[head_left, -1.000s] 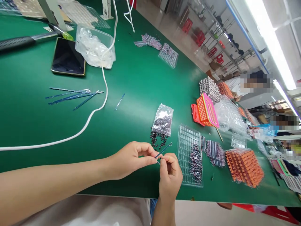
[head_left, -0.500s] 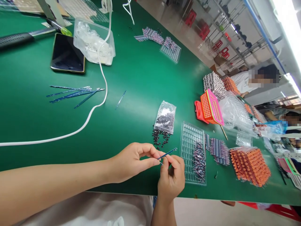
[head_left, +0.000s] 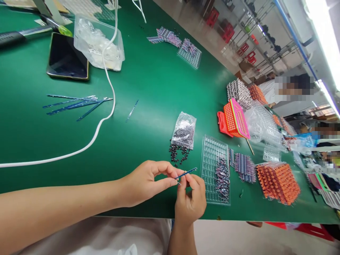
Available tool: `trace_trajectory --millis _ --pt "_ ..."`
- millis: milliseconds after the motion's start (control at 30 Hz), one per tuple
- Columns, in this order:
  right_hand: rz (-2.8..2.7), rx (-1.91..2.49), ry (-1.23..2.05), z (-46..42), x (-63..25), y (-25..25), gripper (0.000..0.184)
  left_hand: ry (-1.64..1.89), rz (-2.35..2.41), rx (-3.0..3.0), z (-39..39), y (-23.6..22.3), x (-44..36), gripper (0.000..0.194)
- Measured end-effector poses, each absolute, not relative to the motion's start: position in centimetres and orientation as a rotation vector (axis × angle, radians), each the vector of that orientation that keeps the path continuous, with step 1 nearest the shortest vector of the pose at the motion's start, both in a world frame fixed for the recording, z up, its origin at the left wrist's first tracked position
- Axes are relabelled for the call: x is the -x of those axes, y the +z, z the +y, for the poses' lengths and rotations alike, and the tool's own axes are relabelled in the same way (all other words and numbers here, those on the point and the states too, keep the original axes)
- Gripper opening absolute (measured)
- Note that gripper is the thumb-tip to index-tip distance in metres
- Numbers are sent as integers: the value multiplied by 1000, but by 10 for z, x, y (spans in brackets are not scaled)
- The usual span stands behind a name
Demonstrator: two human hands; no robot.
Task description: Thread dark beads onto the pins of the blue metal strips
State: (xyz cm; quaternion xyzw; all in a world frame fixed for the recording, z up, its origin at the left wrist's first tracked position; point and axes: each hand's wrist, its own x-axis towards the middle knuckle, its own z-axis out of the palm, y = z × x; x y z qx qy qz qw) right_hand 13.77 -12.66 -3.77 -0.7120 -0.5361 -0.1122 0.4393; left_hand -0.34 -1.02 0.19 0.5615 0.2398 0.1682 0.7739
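Note:
My left hand (head_left: 155,179) and my right hand (head_left: 191,200) meet fingertip to fingertip above the table's front part. Between them lies a thin blue strip (head_left: 189,172), its free end pointing up to the right. My left thumb and fingers pinch the strip's lower end. The right thumb and forefinger are pressed together just beside the strip; what they grip is mostly hidden. A thin silvery tip (head_left: 179,183) pokes out there. Small dark beads (head_left: 174,152) spill from a clear bag (head_left: 183,130) beyond my hands. A clear compartment tray (head_left: 209,173) stands right of them, with small dark-and-pink pieces (head_left: 222,180).
A white cable (head_left: 90,143) crosses the left side, near several loose blue strips (head_left: 71,104). A phone (head_left: 67,58), a plastic tub (head_left: 114,60) and a black-handled tool (head_left: 16,38) lie behind. Rightward are orange stacked pieces (head_left: 277,182) and a basket (head_left: 233,118). Other people sit farther right.
The whole view has shifted slightly, so the table's things appear a little farther left and higher. My hands keep nearly the same pinch around the blue strip.

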Motion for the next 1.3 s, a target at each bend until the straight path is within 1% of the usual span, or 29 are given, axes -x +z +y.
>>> trace_trajectory --millis 133,200,267,433,567,900,1300 --pt "-1358 1753 -331 -125 -139 -37 21 363 504 -1155 -11 1 1 14" --pt "-1344 1711 -305 -125 -139 -36 20 357 505 -1097 -11 -1 0 15" --pt "-1286 1673 -175 -125 -140 -36 16 340 526 -1022 -10 -2 -2 17" --pt "-1043 1562 308 -128 -143 -36 6 311 657 -953 -4 -1 -4 20" --pt "-1002 1470 451 -129 -145 -37 6 307 679 -927 -2 0 -5 19" --pt "-1046 1549 424 -132 -146 -39 5 313 696 -1040 -4 1 -2 22" --pt "-1047 1533 448 -131 -144 -37 11 344 711 -1192 -4 2 -1 21"
